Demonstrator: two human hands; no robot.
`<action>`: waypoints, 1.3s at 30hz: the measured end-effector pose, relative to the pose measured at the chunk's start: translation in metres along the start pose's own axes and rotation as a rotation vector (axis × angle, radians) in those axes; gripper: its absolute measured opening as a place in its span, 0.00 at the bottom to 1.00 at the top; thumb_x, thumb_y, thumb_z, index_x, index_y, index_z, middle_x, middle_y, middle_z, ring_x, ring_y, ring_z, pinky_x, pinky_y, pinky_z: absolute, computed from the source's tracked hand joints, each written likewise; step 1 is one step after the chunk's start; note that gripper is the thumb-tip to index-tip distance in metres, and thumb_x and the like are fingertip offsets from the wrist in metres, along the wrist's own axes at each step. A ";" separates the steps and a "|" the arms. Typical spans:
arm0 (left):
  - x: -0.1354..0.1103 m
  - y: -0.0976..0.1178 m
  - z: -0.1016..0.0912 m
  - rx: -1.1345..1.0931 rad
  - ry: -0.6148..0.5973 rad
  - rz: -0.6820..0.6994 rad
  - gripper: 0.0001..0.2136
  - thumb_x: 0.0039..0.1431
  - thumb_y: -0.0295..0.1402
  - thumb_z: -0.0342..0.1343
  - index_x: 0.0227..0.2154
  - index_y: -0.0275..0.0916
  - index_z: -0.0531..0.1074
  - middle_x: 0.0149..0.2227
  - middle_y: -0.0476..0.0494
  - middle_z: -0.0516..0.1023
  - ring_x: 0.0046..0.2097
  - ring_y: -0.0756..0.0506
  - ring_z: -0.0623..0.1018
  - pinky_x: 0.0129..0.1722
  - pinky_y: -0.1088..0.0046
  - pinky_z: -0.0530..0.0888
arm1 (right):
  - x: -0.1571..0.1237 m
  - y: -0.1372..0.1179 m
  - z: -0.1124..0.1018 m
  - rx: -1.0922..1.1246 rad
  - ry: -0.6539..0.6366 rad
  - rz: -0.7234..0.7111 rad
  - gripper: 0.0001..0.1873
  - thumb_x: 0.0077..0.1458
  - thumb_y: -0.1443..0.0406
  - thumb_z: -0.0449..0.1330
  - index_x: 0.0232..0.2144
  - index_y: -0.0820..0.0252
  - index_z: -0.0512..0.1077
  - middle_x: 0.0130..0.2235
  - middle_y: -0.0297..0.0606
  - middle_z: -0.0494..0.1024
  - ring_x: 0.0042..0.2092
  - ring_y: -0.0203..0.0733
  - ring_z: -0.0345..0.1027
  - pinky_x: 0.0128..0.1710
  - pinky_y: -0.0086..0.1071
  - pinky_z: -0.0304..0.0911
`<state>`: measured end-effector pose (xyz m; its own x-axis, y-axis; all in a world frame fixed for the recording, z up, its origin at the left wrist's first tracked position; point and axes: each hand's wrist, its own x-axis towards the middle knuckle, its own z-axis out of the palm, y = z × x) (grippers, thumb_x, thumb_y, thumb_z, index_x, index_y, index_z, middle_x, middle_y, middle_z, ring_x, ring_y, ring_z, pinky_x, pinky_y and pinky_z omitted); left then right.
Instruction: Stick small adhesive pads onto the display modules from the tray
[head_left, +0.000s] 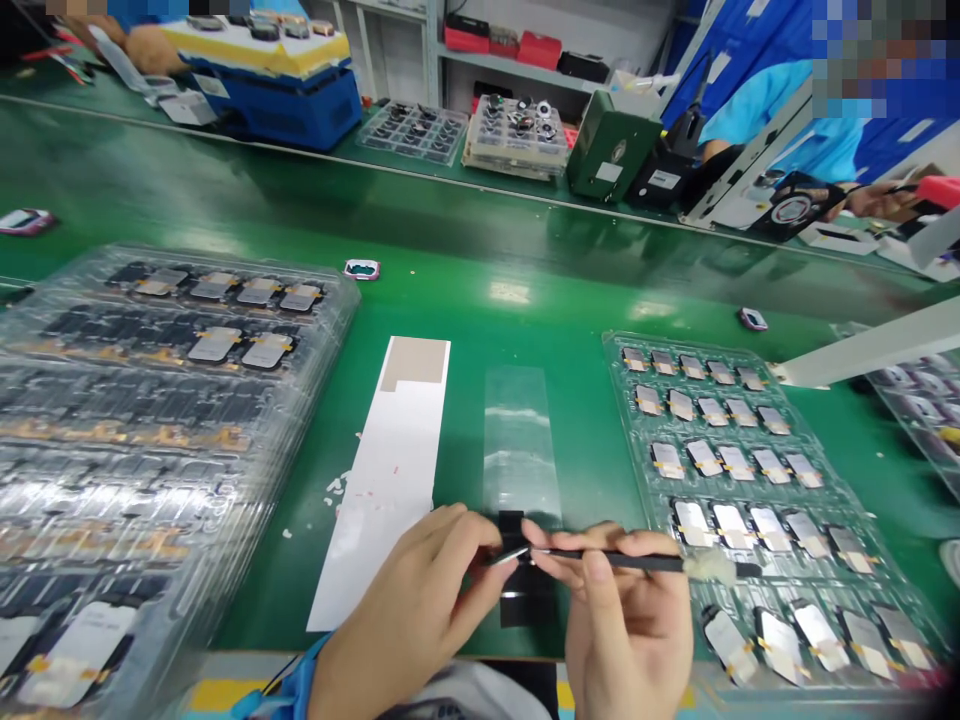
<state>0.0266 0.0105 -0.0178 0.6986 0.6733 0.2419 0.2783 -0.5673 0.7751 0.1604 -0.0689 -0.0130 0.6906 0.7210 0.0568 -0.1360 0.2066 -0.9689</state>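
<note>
My left hand (420,590) pinches a small flat part (512,553) with a bright edge; its exact kind is hard to make out. In my right hand (634,625) lies a pair of black tweezers (652,562), its rear end wrapped in whitish material. The tweezers' tip meets the small part between my hands, and my right fingertips are close beside it. Under my hands lies a clear film strip (521,430) with black pieces (525,608) at its near end. To the left is a white sheet (382,480) with a beige patch at its far end.
Stacked clear trays (300,400) of dark and silvery modules stand left. A clear tray (622,420) with rows of similar modules lies right, near a white post (862,345). White scraps (335,487) dot the green table. Across a raised ledge (450,190), other people's hands are visible.
</note>
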 end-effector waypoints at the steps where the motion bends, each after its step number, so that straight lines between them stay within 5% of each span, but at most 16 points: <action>1: 0.000 0.000 0.000 -0.018 -0.015 -0.012 0.02 0.70 0.29 0.49 0.42 0.42 0.65 0.35 0.48 0.74 0.36 0.46 0.76 0.34 0.71 0.73 | -0.001 0.001 0.005 0.000 -0.003 -0.047 0.06 0.63 0.66 0.59 0.40 0.50 0.64 0.33 0.32 0.80 0.36 0.42 0.81 0.35 0.35 0.80; 8: -0.001 -0.002 -0.002 0.041 -0.041 -0.054 0.18 0.72 0.31 0.44 0.62 0.46 0.60 0.41 0.45 0.78 0.40 0.44 0.78 0.39 0.68 0.76 | 0.001 0.004 0.029 0.032 0.041 -0.438 0.12 0.59 0.77 0.57 0.41 0.57 0.64 0.33 0.34 0.81 0.36 0.40 0.80 0.36 0.36 0.80; 15: -0.001 0.000 -0.003 0.031 -0.093 -0.120 0.25 0.73 0.32 0.38 0.70 0.51 0.43 0.50 0.43 0.76 0.46 0.43 0.78 0.45 0.64 0.77 | 0.000 0.010 0.035 0.010 -0.030 -0.440 0.13 0.60 0.78 0.56 0.41 0.57 0.64 0.35 0.34 0.81 0.40 0.38 0.80 0.43 0.37 0.79; 39: -0.002 -0.001 -0.005 0.053 -0.071 -0.096 0.26 0.74 0.35 0.35 0.71 0.50 0.40 0.49 0.42 0.76 0.45 0.42 0.77 0.43 0.65 0.78 | 0.000 0.017 0.036 -0.056 -0.032 -0.443 0.13 0.60 0.77 0.57 0.41 0.56 0.62 0.36 0.33 0.81 0.42 0.40 0.80 0.41 0.37 0.78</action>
<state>0.0216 0.0125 -0.0161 0.7114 0.6917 0.1242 0.3794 -0.5269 0.7606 0.1320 -0.0415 -0.0203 0.6510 0.5912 0.4761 0.2072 0.4650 -0.8607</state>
